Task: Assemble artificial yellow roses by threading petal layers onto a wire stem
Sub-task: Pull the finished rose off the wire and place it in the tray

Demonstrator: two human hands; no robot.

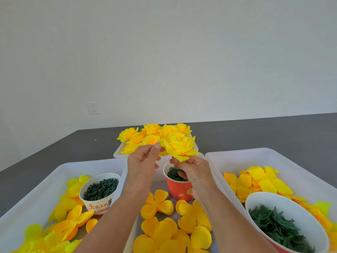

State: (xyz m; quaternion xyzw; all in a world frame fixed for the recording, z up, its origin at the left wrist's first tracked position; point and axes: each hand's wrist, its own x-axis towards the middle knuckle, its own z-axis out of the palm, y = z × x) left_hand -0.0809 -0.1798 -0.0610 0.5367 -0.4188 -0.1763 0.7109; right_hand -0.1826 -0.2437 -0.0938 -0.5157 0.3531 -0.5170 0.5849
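A full yellow rose (179, 146) is held up over the table's middle. My right hand (193, 172) grips it from underneath, fingers curled at its base. My left hand (144, 161) pinches something small and green at the rose's left edge between thumb and fingertips. The stem is hidden by my hands. Behind the rose, several finished yellow roses (144, 135) fill a white tray (117, 152). Loose yellow petal layers (164, 221) lie on the table below my forearms.
A red cup (179, 189) of dark green rings stands under my right hand. The left white tray (45, 181) holds petals and a paper cup (99, 192) of dark green pieces. The right tray (273, 156) holds petals and a bowl of green leaf parts (279, 229).
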